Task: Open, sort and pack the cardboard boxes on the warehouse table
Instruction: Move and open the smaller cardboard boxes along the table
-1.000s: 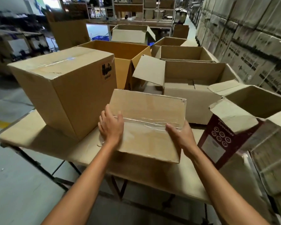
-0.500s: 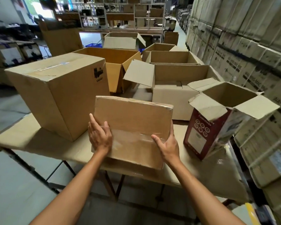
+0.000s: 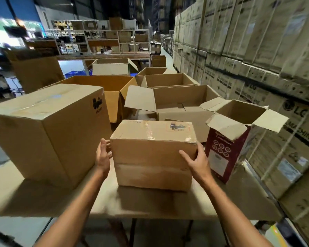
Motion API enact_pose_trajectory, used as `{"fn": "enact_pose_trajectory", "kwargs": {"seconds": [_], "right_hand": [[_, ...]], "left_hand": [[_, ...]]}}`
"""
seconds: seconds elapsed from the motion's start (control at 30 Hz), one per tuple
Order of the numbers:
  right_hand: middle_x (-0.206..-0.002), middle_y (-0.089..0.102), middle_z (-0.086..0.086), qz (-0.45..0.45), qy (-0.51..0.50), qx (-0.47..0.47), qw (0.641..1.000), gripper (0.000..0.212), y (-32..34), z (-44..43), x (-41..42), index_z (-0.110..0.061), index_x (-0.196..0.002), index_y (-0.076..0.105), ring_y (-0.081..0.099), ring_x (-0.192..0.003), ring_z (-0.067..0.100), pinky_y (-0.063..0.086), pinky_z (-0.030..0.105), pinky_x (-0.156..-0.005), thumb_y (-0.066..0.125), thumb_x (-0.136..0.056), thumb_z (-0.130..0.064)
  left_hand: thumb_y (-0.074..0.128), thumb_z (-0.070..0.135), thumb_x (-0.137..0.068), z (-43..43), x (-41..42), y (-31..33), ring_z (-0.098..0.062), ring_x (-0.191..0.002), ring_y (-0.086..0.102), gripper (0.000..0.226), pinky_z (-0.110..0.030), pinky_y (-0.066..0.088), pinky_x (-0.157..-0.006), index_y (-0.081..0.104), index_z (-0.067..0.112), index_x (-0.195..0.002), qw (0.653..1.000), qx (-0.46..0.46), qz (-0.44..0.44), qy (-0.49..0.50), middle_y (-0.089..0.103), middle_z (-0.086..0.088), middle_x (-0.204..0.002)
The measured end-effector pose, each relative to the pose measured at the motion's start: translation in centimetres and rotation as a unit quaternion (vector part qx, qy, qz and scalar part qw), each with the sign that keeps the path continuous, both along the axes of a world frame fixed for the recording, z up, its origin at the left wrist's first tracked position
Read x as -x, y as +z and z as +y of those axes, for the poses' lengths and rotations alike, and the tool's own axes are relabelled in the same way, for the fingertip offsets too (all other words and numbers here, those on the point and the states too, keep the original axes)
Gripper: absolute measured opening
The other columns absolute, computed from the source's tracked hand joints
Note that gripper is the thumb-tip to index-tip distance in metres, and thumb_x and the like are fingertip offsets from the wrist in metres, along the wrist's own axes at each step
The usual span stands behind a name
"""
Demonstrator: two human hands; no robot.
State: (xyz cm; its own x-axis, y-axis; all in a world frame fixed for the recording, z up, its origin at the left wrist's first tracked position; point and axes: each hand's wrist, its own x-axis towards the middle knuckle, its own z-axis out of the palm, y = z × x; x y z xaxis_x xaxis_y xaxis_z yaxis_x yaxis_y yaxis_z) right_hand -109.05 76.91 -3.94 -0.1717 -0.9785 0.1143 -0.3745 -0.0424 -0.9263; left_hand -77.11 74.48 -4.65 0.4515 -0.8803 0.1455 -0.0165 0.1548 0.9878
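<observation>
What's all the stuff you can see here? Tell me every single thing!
small sealed box: one, brown, taped, middle of the table, between the hands
big sealed box: one, brown, left side of the table
printed box: one, dark red, top flaps open, right of the small sealed box
open boxes: about five, brown, farther back
table: one, beige, under the boxes
stacked cartons: many, pale brown, a wall along the right
shelves: one run, pale, far back
left hand: one, presses the left side of the small sealed box
right hand: one, grips its front right corner
</observation>
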Motion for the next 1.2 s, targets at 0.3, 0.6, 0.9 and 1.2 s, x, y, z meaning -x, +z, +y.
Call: {"fn": "enact_pose_trajectory", "kwargs": {"seconds": [0.3, 0.6, 0.9, 1.2], "right_hand": [[-0.147, 0.051, 0.007, 0.265, -0.02, 0.13, 0.955, 0.054, 8.4, -5.9, -2.3, -0.016, -0.139, 0.053, 0.045, -0.137, 0.025, 0.037, 0.039, -0.109, 0.067, -0.092, -0.038], [-0.153, 0.037, 0.016, 0.399, -0.019, -0.164, 0.902, 0.092, 7.7, -11.6, -3.4, -0.014, -0.152, 0.033, 0.04, -0.136, 0.041, 0.038, 0.052, -0.106, 0.044, -0.087, -0.078], [-0.132, 0.051, 0.009, 0.388, -0.065, -0.052, 0.918, 0.075, 7.6, -7.1, -3.7, -0.015, -0.133, 0.05, 0.053, -0.118, 0.036, 0.045, 0.046, -0.09, 0.047, -0.087, -0.074], [-0.12, 0.054, 0.006, 0.263, -0.16, 0.113, 0.945, 0.048, 6.5, 3.8, -3.8, -0.025, -0.12, 0.056, 0.05, -0.089, 0.014, 0.038, 0.025, -0.065, 0.058, -0.089, -0.061]], "left_hand": [[0.056, 0.034, -0.1, -8.2, 1.7, 11.5, -0.014, -0.103, 0.054, 0.027, -0.031, 0.045, -0.083, 0.06, 0.012, -0.115, 0.909, 0.004, -0.413, -0.062, 0.055, 0.003, -0.111], [0.033, 0.066, -0.095, -13.1, 3.6, 7.0, -0.03, -0.113, 0.056, 0.061, -0.05, 0.048, -0.094, 0.055, 0.019, -0.126, 0.782, -0.189, -0.58, -0.128, 0.064, -0.009, -0.123], [0.04, 0.055, -0.098, -7.3, 2.8, 8.0, -0.022, -0.105, 0.053, 0.043, -0.042, 0.047, -0.082, 0.061, 0.02, -0.11, 0.824, -0.105, -0.551, -0.076, 0.063, -0.001, -0.106], [0.039, 0.062, -0.098, 3.2, 2.3, 7.6, -0.03, -0.096, 0.059, 0.043, -0.039, 0.045, -0.08, 0.06, 0.027, -0.111, 0.892, -0.084, -0.438, 0.073, 0.057, -0.007, -0.106]]}}
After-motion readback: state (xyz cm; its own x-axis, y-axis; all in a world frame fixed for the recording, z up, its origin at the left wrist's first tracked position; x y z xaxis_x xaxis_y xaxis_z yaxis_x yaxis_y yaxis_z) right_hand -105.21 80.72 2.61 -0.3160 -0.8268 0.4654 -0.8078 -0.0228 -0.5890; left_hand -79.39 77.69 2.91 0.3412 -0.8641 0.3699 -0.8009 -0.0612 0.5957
